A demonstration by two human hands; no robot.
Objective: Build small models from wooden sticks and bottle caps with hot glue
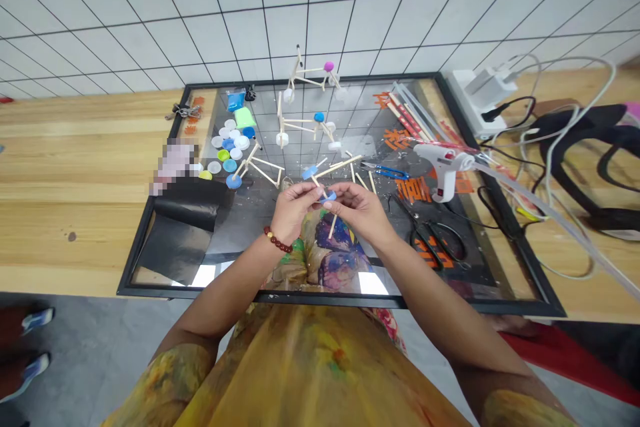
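My left hand (291, 210), with a red bead bracelet at the wrist, pinches a thin wooden stick with a small blue piece (310, 172) at its upper end. My right hand (364, 212) holds a blue cap (328, 197) between thumb and fingers, against the lower part of the stick. Both hands meet above the glass panel (240, 227). A stick frame with blue caps (234, 181) lies left of my hands. Two more stick frames, one with a blue ball (319, 117) and one with a pink ball (329, 66), stand farther back.
Loose caps (241, 142) and a green packet (245, 117) lie at left. Blue-handled scissors (393, 172), black scissors (433, 240), a white glue gun (443, 163) and loose sticks (372, 182) are at right. Cables run from a power strip (475, 107). Black sheets (175, 247) lie front left.
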